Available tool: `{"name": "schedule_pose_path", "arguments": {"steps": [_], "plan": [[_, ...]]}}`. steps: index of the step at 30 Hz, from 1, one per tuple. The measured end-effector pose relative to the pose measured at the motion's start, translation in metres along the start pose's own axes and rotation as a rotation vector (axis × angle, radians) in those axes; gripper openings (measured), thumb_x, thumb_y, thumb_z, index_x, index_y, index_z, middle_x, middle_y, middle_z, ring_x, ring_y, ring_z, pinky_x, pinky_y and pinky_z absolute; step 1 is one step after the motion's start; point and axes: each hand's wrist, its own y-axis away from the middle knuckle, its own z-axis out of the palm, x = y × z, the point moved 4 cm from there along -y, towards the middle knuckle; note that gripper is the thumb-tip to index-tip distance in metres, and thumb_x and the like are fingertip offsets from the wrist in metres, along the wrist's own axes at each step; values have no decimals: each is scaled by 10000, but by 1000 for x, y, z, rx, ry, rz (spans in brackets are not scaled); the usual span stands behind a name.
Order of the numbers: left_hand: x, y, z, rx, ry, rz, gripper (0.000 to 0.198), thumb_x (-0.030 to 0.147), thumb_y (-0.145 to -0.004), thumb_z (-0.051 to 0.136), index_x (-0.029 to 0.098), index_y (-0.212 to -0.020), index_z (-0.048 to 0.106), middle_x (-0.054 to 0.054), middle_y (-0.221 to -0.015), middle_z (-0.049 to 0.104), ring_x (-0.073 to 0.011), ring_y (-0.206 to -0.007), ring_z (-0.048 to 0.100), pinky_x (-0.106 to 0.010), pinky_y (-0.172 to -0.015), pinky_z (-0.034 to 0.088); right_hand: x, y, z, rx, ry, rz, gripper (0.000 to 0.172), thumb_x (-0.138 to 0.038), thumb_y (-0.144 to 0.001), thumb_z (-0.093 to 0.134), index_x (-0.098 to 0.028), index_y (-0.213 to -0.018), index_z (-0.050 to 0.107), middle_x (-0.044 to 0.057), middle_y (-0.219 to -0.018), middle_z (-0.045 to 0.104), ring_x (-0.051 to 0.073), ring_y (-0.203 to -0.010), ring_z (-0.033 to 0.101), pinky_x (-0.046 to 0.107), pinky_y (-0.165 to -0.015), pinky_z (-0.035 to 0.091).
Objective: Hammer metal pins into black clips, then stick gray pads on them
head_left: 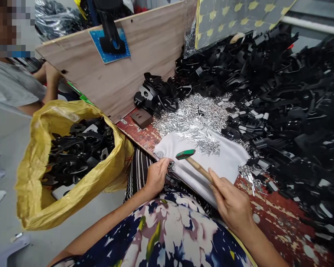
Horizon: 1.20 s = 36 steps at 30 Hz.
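Observation:
My right hand is closed round the wooden handle of a small hammer; its green head hangs over a white block at the table's near edge. My left hand is curled at the block's left corner, pinching a small black and metal part against it. Loose silver pins lie on the block's top.
A heap of silver pins and a large pile of black plastic parts cover the worn red table. A yellow sack with black parts stands at left. A wooden board stands behind; another person's arm shows beyond it.

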Motion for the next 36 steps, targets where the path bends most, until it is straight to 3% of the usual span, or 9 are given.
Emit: {"name": "schedule_pose_path", "arguments": {"steps": [7,13,18,21,23,25,28,32,36], "plan": [[2,-1,-5,-26,55,9,433,481,-1020,439,199,-802,685,14,-616,542,-188,-631,530,-287,-637,378,9,-9,20,-204,-98,66,526,-220,-1037,469,-280,-1558,440,42,-940,725,197,-763,707,302,-638,557],[24,-5,-28,36,230,-48,366,561,-988,511,227,-1076,632,18,-719,592,-181,-667,561,-252,-573,418,6,-50,20,-69,-46,32,377,-271,-988,593,-224,-1360,634,131,-1090,701,289,-964,657,440,-811,555],[37,-11,-2,-216,520,-195,472,638,-909,608,223,-1130,574,29,-741,594,-146,-580,562,-240,-525,468,-35,-81,24,-290,-464,-37,340,-327,-951,671,-246,-1281,676,82,-1150,694,240,-1031,648,406,-916,541],[36,-13,9,-304,647,-244,522,615,-914,620,227,-1251,525,10,-838,615,-127,-581,583,-264,-561,529,-23,-96,27,-430,-673,89,167,-279,-976,608,-227,-1047,750,38,-954,724,193,-863,667,359,-820,555],[31,-16,8,-294,668,-263,546,592,-904,646,230,-1289,507,-19,-935,623,-130,-618,604,-270,-550,549,11,-113,13,-303,-843,287,139,-328,-934,674,-207,-931,743,15,-816,709,166,-730,646,320,-715,552],[25,-19,6,-300,674,-265,531,561,-887,683,227,-1268,527,-31,-989,617,-125,-633,615,-257,-530,544,54,-135,-14,50,-1050,446,208,-413,-881,742,-215,-944,723,4,-811,713,145,-682,639,290,-667,549],[17,-23,7,-340,687,-241,488,511,-858,736,213,-1206,567,-16,-972,615,-111,-620,636,-238,-539,536,93,-179,-40,520,-1317,412,355,-549,-891,700,-282,-1126,689,10,-1055,751,135,-802,698,293,-753,586],[8,-31,11,-349,702,-247,495,517,-826,773,200,-1153,579,-1,-903,637,-127,-599,683,-233,-542,535,62,-255,10,235,-838,279,239,-408,-912,707,-218,-1056,728,20,-947,771,135,-735,688,315,-769,595],[5,-33,11,-360,681,-274,515,545,-784,814,190,-1101,619,-12,-888,662,-154,-642,717,-252,-588,562,12,-314,79,173,-651,254,184,-159,-911,692,-153,-1091,728,19,-1021,776,134,-952,685,309,-985,517]]}}
